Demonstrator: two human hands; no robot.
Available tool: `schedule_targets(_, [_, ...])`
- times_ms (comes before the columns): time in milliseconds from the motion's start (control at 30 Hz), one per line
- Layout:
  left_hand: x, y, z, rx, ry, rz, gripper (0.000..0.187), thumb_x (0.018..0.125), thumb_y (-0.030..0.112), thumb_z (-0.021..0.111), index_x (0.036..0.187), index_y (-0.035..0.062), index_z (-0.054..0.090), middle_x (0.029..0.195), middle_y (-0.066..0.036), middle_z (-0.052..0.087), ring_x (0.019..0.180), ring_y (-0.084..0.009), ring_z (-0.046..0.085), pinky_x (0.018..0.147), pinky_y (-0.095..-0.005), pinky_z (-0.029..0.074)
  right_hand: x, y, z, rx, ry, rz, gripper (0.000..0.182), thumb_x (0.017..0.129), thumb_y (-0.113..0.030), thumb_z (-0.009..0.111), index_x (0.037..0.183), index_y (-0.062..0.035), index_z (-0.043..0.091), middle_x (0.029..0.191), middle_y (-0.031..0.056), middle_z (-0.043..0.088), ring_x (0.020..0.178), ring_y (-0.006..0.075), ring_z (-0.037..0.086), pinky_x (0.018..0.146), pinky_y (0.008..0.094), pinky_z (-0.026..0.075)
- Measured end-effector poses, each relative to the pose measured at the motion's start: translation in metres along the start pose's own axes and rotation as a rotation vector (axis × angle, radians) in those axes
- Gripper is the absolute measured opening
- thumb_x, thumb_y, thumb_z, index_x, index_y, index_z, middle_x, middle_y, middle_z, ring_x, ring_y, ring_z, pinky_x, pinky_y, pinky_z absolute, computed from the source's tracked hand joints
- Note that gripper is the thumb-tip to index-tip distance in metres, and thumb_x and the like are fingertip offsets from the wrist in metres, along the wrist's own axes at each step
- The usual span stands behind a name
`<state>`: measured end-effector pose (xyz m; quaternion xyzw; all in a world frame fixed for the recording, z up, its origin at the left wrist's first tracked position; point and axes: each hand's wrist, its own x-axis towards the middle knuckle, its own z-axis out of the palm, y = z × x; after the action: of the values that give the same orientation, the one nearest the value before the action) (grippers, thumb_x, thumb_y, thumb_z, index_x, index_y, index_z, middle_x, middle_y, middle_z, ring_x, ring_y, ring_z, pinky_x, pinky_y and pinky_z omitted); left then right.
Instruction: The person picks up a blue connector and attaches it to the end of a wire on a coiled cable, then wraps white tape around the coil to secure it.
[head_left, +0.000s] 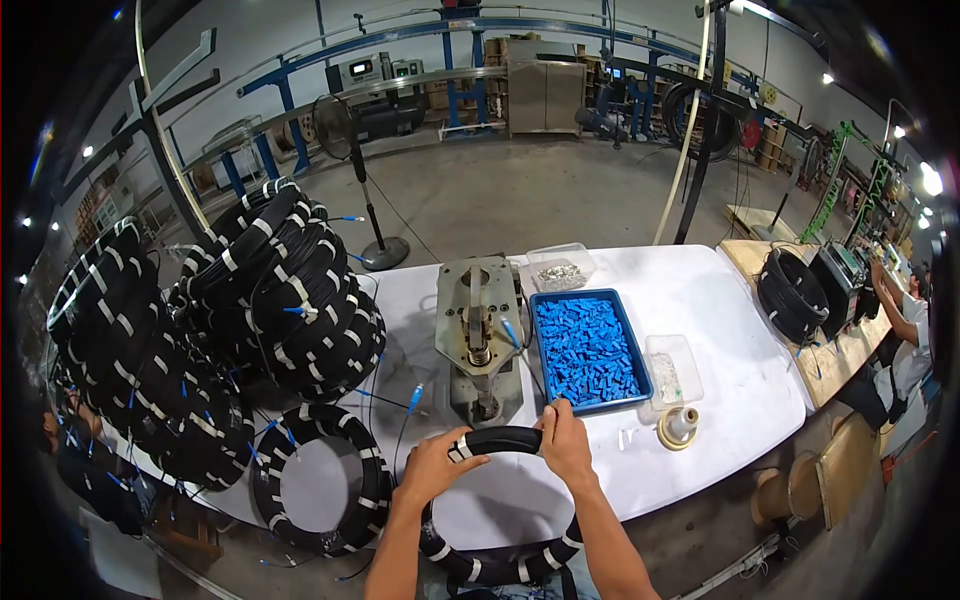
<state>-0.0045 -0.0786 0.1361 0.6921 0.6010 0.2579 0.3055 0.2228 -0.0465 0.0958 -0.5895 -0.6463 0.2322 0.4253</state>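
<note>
A coil of black cable (pixel 503 440) bound with white tape bands is held at the table's front edge, tilted toward me. My left hand (pixel 436 468) closes round its upper left side, beside a white band. My right hand (pixel 566 440) grips the upper right side, fingertips pressed together near the blue tray's corner. Just beyond the coil stands a metal hand press (pixel 480 340). A cable end with a blue connector (pixel 415 398) sticks up left of the press. Another blue connector (pixel 512 333) lies against the press's right side.
Tall stacks of taped cable coils (pixel 275 290) fill the table's left, with one flat coil (pixel 322 480) in front. A blue tray (pixel 648 385) holds many small blue pieces. Clear plastic boxes (pixel 690 365) and a tape roll (pixel 678 428) lie nearby. A person (pixel 905 325) sits far right.
</note>
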Motion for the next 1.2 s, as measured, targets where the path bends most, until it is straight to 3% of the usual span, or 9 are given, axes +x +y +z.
schedule_targets(267, [0.014, -0.018, 0.023, -0.031, -0.023, -0.079, 0.057, 0.074, 0.039, 0.084, 0.117, 0.0069, 0.067, 0.093, -0.017, 0.072, 0.085, -0.0299, 0.071, 0.076, -0.0377, 0.053, 0.001, 0.028, 0.020, -0.033, 0.045, 0.158, 0.020, 0.103, -0.021, 0.043, 0.106, -0.0026, 0.049, 0.076, 0.0232, 0.068, 0.073, 0.0470, 0.065, 0.068, 0.0569, 0.048])
schedule_targets(333, [0.022, -0.035, 0.036, -0.007, -0.002, -0.051, 0.058, 0.074, 0.040, 0.084, 0.117, 0.0064, 0.068, 0.092, -0.017, 0.072, 0.083, -0.0299, 0.070, 0.076, -0.0378, 0.053, 0.004, 0.033, 0.026, -0.226, 0.036, 0.205, 0.020, 0.102, -0.022, 0.045, 0.107, -0.0029, 0.049, 0.075, 0.0265, 0.066, 0.075, 0.0493, 0.064, 0.069, 0.0594, 0.048])
schedule_targets(467, [0.032, -0.056, 0.051, 0.040, -0.032, -0.116, 0.062, 0.075, 0.052, 0.080, 0.122, 0.0134, 0.067, 0.094, -0.014, 0.073, 0.084, -0.0304, 0.071, 0.076, -0.0392, 0.054, 0.007, 0.060, 0.046, -0.274, -0.031, 0.110, 0.018, 0.099, -0.020, 0.049, 0.099, -0.0024, 0.052, 0.078, 0.0307, 0.065, 0.075, 0.0505, 0.064, 0.068, 0.0595, 0.049])
schedule_targets(533, [0.027, -0.062, 0.055, 0.038, -0.031, -0.118, 0.062, 0.076, 0.053, 0.079, 0.122, 0.0138, 0.067, 0.095, -0.015, 0.073, 0.085, -0.0299, 0.071, 0.076, -0.0395, 0.053, 0.000, 0.056, 0.052, -0.308, -0.001, 0.101, 0.014, 0.096, -0.017, 0.053, 0.096, -0.0036, 0.054, 0.080, 0.0283, 0.066, 0.074, 0.0483, 0.064, 0.067, 0.0576, 0.050])
schedule_targets(667, [0.027, -0.083, 0.066, 0.063, -0.009, -0.081, 0.060, 0.077, 0.054, 0.076, 0.122, 0.0151, 0.068, 0.099, -0.015, 0.071, 0.091, -0.0310, 0.068, 0.077, -0.0416, 0.053, -0.017, 0.058, 0.056, -0.280, 0.025, -0.154, 0.012, 0.093, -0.018, 0.058, 0.098, -0.0072, 0.061, 0.084, 0.0160, 0.067, 0.078, 0.0394, 0.063, 0.071, 0.0487, 0.051])
schedule_targets(733, [0.024, -0.090, 0.072, 0.090, 0.078, -0.006, 0.058, 0.077, 0.052, 0.077, 0.120, 0.0136, 0.069, 0.101, -0.014, 0.068, 0.093, -0.0322, 0.066, 0.077, -0.0429, 0.052, -0.017, 0.054, 0.054, -0.294, 0.019, -0.264, 0.020, 0.092, -0.025, 0.063, 0.104, -0.0083, 0.066, 0.093, 0.0117, 0.068, 0.089, 0.0344, 0.062, 0.077, 0.0445, 0.050])
schedule_targets(767, [0.024, -0.093, 0.075, 0.112, 0.169, 0.081, 0.056, 0.077, 0.049, 0.078, 0.117, 0.0120, 0.070, 0.104, -0.014, 0.064, 0.095, -0.0333, 0.064, 0.078, -0.0441, 0.051, -0.018, 0.051, 0.052, -0.301, -0.058, -0.219, 0.029, 0.089, -0.033, 0.068, 0.105, -0.0095, 0.070, 0.106, 0.0081, 0.065, 0.101, 0.0308, 0.059, 0.082, 0.0438, 0.049])
schedule_targets(900, [0.024, -0.092, 0.076, 0.242, 0.191, 0.128, 0.052, 0.075, 0.044, 0.081, 0.111, 0.0073, 0.072, 0.104, -0.014, 0.058, 0.096, -0.0354, 0.060, 0.081, -0.0458, 0.049, -0.016, 0.057, 0.053, -0.370, -0.170, -0.256, 0.038, 0.081, -0.042, 0.075, 0.103, -0.0111, 0.072, 0.116, 0.0044, 0.060, 0.111, 0.0306, 0.053, 0.091, 0.0455, 0.045])
schedule_targets(1200, [0.024, -0.097, 0.077, 0.158, 0.212, -0.025, 0.045, 0.074, 0.037, 0.083, 0.102, 0.0036, 0.070, 0.105, -0.017, 0.057, 0.097, -0.0374, 0.059, 0.083, -0.0460, 0.049, 0.002, 0.058, 0.058, -0.340, -0.274, -0.266, 0.045, 0.076, -0.044, 0.077, 0.107, -0.0111, 0.072, 0.112, 0.0024, 0.062, 0.108, 0.0281, 0.054, 0.091, 0.0430, 0.044])
